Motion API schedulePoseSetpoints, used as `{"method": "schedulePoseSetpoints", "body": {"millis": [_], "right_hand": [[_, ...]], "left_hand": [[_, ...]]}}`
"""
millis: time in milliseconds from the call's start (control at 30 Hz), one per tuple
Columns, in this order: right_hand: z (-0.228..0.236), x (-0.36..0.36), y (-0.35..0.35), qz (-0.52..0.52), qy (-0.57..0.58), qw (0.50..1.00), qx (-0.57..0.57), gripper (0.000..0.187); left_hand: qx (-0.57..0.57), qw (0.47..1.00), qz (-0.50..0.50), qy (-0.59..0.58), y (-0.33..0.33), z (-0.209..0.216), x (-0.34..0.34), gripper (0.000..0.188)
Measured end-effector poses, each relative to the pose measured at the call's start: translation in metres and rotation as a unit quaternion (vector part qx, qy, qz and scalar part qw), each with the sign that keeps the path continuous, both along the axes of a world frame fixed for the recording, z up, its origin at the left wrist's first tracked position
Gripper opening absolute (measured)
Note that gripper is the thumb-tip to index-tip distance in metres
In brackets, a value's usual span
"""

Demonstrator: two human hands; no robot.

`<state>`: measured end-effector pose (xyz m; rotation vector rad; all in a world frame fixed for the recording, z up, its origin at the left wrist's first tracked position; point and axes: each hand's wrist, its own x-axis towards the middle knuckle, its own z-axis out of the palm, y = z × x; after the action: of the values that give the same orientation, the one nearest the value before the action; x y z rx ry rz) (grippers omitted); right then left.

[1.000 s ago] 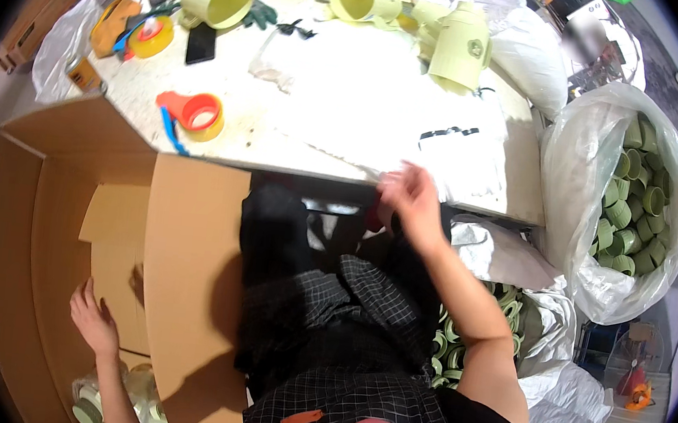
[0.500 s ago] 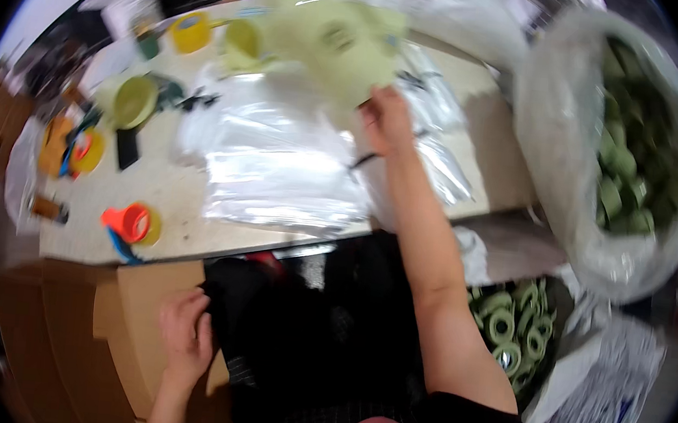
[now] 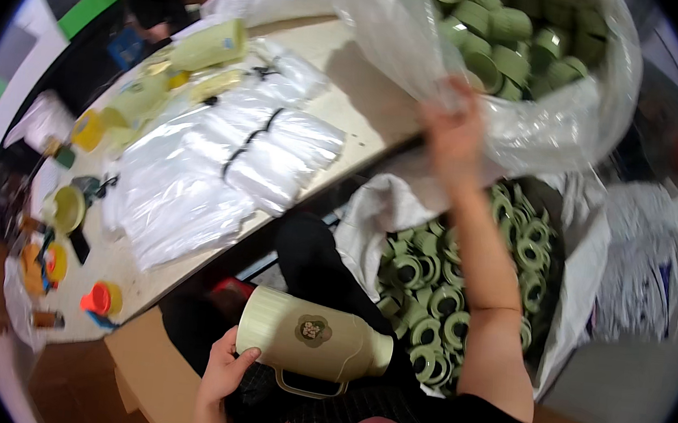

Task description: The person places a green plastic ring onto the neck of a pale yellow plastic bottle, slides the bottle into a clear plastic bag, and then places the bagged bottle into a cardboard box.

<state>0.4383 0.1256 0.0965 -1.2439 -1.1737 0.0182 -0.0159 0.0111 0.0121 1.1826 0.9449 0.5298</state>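
In my lap lies a thermos jug, olive-beige with pale green ends, a flower emblem and a side handle. My left hand grips its wide ribbed end, thumb on top; the narrow end points right. My right hand is stretched out at the near rim of a clear plastic bag, its fingers smeared by motion. Whether it pinches the plastic I cannot make out. Inside the bag are many green cup-shaped pieces. Below my right forearm, a white sack holds green ring-shaped parts.
On the table lie flat clear plastic bags, tied bundles and a pale yellow-green jug body. Tape rolls sit along its left side. An open cardboard box stands by my left arm; wrapped packs lie at right.
My left hand, empty over the cardboard before, now holds the thermos jug. My right hand has moved from the table to the bag of green cups, and the view has turned right.
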Motion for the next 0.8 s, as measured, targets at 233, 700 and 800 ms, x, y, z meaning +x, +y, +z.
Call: {"method": "schedulePoseSetpoints", "body": {"millis": [233,700,800], "right_hand": [[-0.026,0.212,0.046,-0.117,0.0,0.962,-0.245,0.063],[0.029,0.095,-0.021,-0.297,-0.194,0.935,-0.026,0.059],[0.001,0.038,-0.057,-0.074,-0.046,0.996,0.022,0.063]], "left_hand": [[0.002,0.98,0.151,-0.127,-0.005,-0.031,0.03,0.033],[-0.049,0.902,0.359,-0.236,-0.005,-0.026,0.028,0.032],[-0.065,0.885,0.382,-0.259,-0.003,-0.021,0.019,0.03]]}}
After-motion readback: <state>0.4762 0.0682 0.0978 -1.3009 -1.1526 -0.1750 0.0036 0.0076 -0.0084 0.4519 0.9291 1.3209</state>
